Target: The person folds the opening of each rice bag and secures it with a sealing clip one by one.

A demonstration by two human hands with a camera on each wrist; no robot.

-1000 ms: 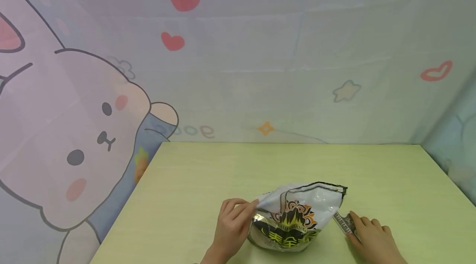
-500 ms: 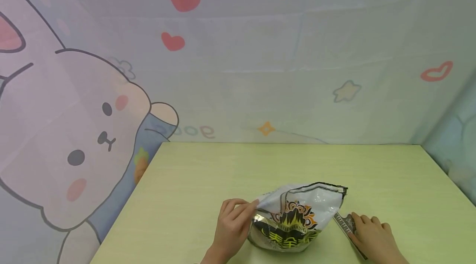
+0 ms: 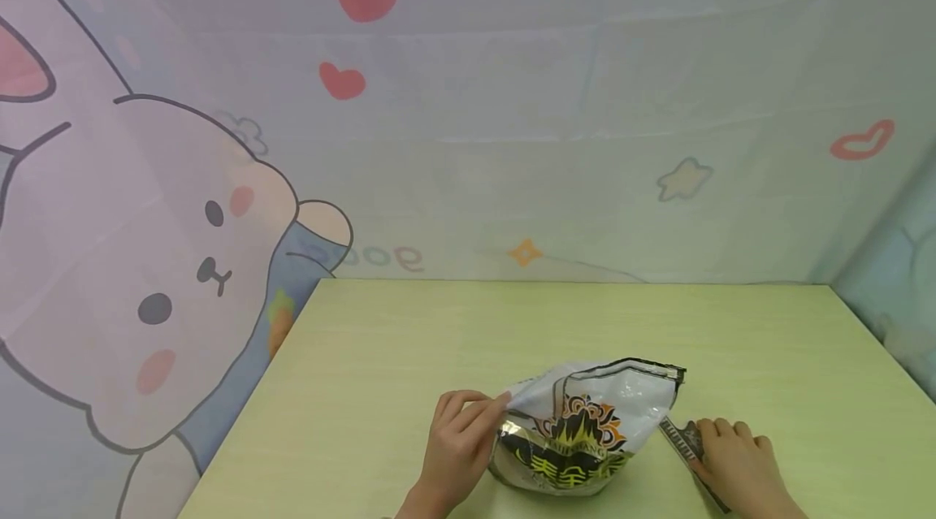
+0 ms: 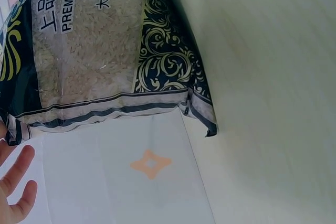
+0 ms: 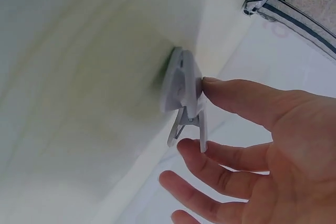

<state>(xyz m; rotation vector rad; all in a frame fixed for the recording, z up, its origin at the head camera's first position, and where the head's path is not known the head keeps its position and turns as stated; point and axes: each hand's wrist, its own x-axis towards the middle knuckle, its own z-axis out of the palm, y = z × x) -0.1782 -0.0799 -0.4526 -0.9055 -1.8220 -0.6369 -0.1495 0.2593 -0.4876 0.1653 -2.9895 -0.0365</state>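
Observation:
A rice bag (image 3: 578, 438), white at the top with a dark and gold printed front, stands slumped near the table's front. My left hand (image 3: 457, 442) pinches its upper left corner. In the left wrist view, grains show through the bag's clear panel (image 4: 89, 51), and a few fingers are spread at the lower left. Just right of the bag, my right hand (image 3: 738, 462) holds a long grey-white sealing clip (image 3: 682, 442). The right wrist view shows the clip (image 5: 181, 85) against the table, with my thumb on its side and fingertips at its handle.
The pale yellow-green table (image 3: 380, 373) reaches back to a hanging cloth (image 3: 497, 113) printed with hearts and stars. A large cartoon rabbit (image 3: 110, 259) is printed on the cloth at the left.
My right hand has shifted slightly to the right, and more of the clip's length shows beside it. The left hand and the bag look nearly the same.

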